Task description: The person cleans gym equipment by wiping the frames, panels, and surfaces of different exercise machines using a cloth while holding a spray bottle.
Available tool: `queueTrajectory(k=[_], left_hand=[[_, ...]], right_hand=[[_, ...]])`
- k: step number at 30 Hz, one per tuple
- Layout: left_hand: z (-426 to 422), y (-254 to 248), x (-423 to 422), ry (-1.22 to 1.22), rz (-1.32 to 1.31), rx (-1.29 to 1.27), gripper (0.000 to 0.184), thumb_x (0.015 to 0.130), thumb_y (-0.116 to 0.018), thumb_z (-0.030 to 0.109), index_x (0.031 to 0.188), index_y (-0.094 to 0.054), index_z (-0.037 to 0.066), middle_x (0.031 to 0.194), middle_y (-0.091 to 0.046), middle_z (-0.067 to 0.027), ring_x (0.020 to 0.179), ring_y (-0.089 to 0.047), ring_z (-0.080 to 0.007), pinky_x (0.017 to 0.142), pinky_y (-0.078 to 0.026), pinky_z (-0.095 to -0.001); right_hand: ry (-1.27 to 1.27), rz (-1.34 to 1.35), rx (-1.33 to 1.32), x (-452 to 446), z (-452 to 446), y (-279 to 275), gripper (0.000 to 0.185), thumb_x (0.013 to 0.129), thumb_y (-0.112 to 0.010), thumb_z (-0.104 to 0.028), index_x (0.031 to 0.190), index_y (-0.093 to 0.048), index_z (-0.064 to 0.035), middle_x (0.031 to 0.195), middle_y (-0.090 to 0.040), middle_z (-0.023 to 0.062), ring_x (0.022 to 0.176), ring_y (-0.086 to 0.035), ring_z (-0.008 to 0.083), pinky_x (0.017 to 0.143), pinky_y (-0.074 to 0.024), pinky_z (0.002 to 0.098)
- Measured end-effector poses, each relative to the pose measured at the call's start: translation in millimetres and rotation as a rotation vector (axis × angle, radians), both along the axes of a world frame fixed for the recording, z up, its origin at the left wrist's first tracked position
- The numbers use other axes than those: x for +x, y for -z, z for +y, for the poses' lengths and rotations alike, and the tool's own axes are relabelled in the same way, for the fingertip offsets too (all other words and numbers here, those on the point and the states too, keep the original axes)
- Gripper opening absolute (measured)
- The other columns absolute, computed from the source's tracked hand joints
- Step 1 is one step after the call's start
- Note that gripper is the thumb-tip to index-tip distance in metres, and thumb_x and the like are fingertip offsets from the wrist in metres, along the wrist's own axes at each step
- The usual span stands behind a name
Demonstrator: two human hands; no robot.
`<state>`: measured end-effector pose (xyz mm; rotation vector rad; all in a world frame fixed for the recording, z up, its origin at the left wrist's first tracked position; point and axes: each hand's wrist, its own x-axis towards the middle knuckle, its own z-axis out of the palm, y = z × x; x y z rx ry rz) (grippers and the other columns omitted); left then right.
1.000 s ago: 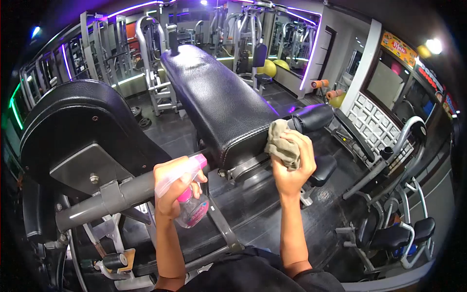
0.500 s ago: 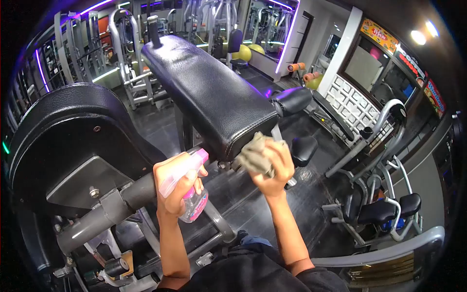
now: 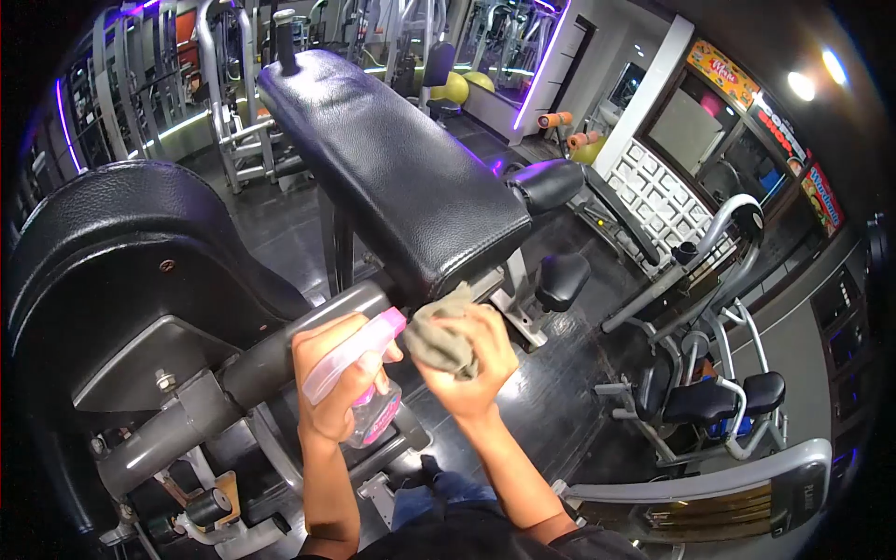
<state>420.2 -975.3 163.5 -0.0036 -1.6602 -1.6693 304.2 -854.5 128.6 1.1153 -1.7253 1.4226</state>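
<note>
My left hand [image 3: 338, 378] is wrapped round a clear spray bottle [image 3: 377, 417] with a pink nozzle and pink label. Its nozzle points toward the cloth. In my right hand [image 3: 481, 359] is a crumpled grey-green cloth [image 3: 439, 338], held just below the near end of a black padded bench [image 3: 401, 187]. Whether the cloth touches the bench's underside or frame, I cannot tell. Behind my left hand runs a thick grey metal tube [image 3: 271, 359], part of the machine frame.
At the left stands a large black curved pad [image 3: 140, 243]. A smaller black pad [image 3: 563, 282] sits right of the bench. Gym machines, including one with black seats [image 3: 700, 401], stand at the right. A curved grey bar [image 3: 709, 481] lies close by at the lower right.
My right hand has moved left and slightly down with the cloth, from the bench's near end face to below its corner. My left hand keeps the spray bottle. The view has shifted slightly.
</note>
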Motion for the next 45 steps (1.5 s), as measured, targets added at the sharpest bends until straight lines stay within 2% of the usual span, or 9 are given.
queueTrajectory(k=[5,8,10,15,22,28,38,42,45], left_hand=[[4,3,20,-0.111,-0.033,-0.013,0.055,0.085,-0.06,0.048,0.078,-0.066,-0.007,0.071,-0.063,-0.0111,0.052,-0.058,-0.014,0.051,-0.043,-0.0262],[7,0,34,-0.202,-0.082,-0.051,0.057,0.085,-0.058,0.05,0.081,-0.067,-0.007,0.072,-0.064,-0.0112,0.052,-0.058,-0.014,0.053,-0.042,-0.0265],[9,-1,40,-0.269,-0.116,0.001,0.055,0.084,-0.058,0.047,0.084,-0.068,-0.007,0.072,-0.064,-0.0113,0.053,-0.058,-0.014,0.053,-0.041,-0.0272],[4,-2,47,-0.32,-0.176,-0.073,0.049,0.082,-0.06,0.041,0.086,-0.068,-0.007,0.073,-0.064,-0.01,0.051,-0.056,-0.0132,0.051,-0.041,-0.0259],[14,-4,41,-0.437,-0.262,-0.065,0.042,0.08,-0.062,0.037,0.079,-0.067,-0.004,0.066,-0.06,-0.0079,0.051,-0.056,-0.014,0.048,-0.042,-0.0272],[11,-3,41,-0.452,-0.344,-0.112,0.035,0.08,-0.061,0.031,0.075,-0.065,-0.003,0.065,-0.063,-0.0084,0.049,-0.056,-0.0159,0.048,-0.043,-0.0296],[-7,-8,80,-0.461,-0.304,-0.262,0.039,0.085,-0.056,0.03,0.093,-0.072,-0.004,0.069,-0.065,-0.0102,0.05,-0.055,-0.0145,0.051,-0.043,-0.0293],[-26,-12,107,-0.387,-0.211,-0.288,0.043,0.084,-0.057,0.032,0.095,-0.071,-0.007,0.07,-0.066,-0.0119,0.051,-0.056,-0.0142,0.049,-0.042,-0.0264],[-44,-6,123,-0.239,-0.088,-0.214,0.049,0.085,-0.055,0.035,0.084,-0.067,-0.012,0.07,-0.066,-0.018,0.049,-0.058,-0.0163,0.048,-0.045,-0.0261]], right_hand=[[0.009,0.019,-0.012,-40,13,-3,0.035,0.058,-0.083,-0.01,0.09,-0.069,-0.0063,0.094,-0.067,0.0133,0.085,-0.066,0.0311,0.077,-0.0532,0.038],[0.099,-0.047,-0.14,-64,14,-17,0.03,0.068,-0.078,-0.001,0.095,-0.065,0.0002,0.092,-0.067,0.0107,0.086,-0.065,0.0197,0.077,-0.0522,0.0351],[-0.026,-0.294,-0.28,-73,9,-20,0.029,0.071,-0.073,0.004,0.099,-0.064,0.0017,0.095,-0.066,0.0092,0.089,-0.064,0.0173,0.079,-0.0521,0.0347],[0.032,-0.03,-0.188,-46,1,-25,0.033,0.066,-0.079,0.0,0.097,-0.069,-0.0036,0.099,-0.067,0.012,0.093,-0.065,0.0288,0.084,-0.0508,0.0369],[-0.171,-0.002,-0.025,-11,8,1,0.041,0.054,-0.08,-0.007,0.094,-0.073,-0.0071,0.101,-0.066,0.0127,0.088,-0.067,0.0294,0.077,-0.0535,0.0381],[-0.257,-0.271,-0.069,2,24,23,0.043,0.059,-0.076,0.003,0.101,-0.071,-0.0046,0.101,-0.067,0.0151,0.096,-0.067,0.0292,0.086,-0.0523,0.0353],[-0.274,-0.023,0.207,25,0,-15,0.061,0.067,-0.072,0.003,0.125,-0.061,-0.0117,0.127,-0.062,0.0098,0.104,-0.067,0.0348,0.084,-0.0569,0.0386],[-0.12,-0.065,0.451,32,-30,-32,0.05,0.079,-0.069,-0.004,0.127,-0.054,-0.005,0.131,-0.057,0.0108,0.102,-0.066,0.0362,0.082,-0.0573,0.0426],[-0.199,-0.048,0.398,36,-40,-35,0.04,0.083,-0.066,-0.006,0.121,-0.055,-0.0022,0.128,-0.058,0.0112,0.099,-0.066,0.037,0.081,-0.057,0.0446]])
